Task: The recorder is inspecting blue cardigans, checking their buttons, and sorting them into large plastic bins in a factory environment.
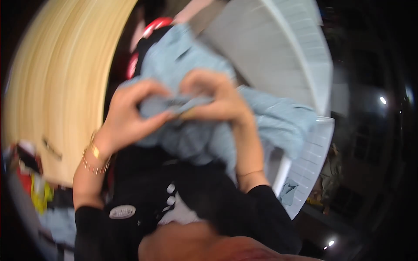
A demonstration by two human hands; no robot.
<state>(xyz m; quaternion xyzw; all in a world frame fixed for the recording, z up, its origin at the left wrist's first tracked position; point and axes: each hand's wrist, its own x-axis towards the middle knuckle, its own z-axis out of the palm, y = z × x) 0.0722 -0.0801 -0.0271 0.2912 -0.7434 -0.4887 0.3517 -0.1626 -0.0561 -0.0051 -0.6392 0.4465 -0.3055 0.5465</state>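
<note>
A light blue cloth garment [200,56] lies bunched across my lap, and one part of it drapes to the right over a white plastic crate. My left hand [130,111], with gold bracelets at the wrist, pinches a fold of the garment between thumb and fingers. Close beside it, my right hand [217,98] grips the same fold, its fingers curled and its thumb pressed in. The two thumbs almost meet at the pinched cloth. Motion blurs the hands, so the exact edge or seam between them is hard to make out.
On the left stands a pale wooden table [65,78] with a thin dark pen-like item [52,148] on it. The white crate [311,152] is at my right, beside a large grey-white panel [257,43]. Coloured items [39,191] fill the lower left. Glossy red parts [156,25] show beyond the garment.
</note>
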